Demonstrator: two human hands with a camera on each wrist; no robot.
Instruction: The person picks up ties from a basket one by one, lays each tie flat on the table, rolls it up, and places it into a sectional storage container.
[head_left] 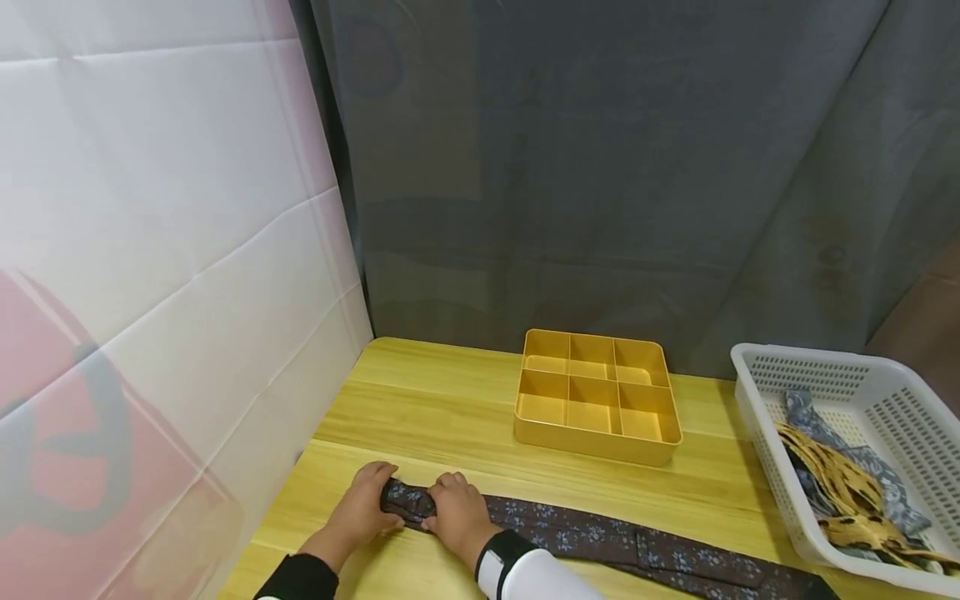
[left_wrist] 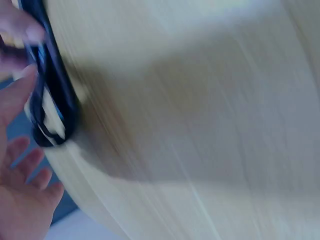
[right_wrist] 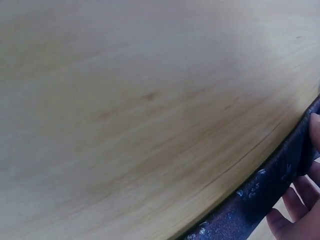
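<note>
A dark brown tie with small blue flowers (head_left: 600, 537) lies along the front of the wooden table (head_left: 420, 392). Its left end is rolled up (head_left: 408, 498). My left hand (head_left: 378, 492) grips the roll from the left, fingers curled over it. My right hand (head_left: 446, 500) holds the roll from the right, fingers bent on top. In the blurred left wrist view the dark roll (left_wrist: 50, 95) stands on edge beside my fingers (left_wrist: 20, 95). The right wrist view shows the tie's band (right_wrist: 260, 200) on the wood, with my fingertips (right_wrist: 300, 215) under its edge.
A yellow tray (head_left: 596, 450) split into several compartments stands mid-table. At the right edge a white perforated basket (head_left: 757, 392) holds more ties (head_left: 832, 475). A white and pink sheet hangs at the left, a grey curtain behind.
</note>
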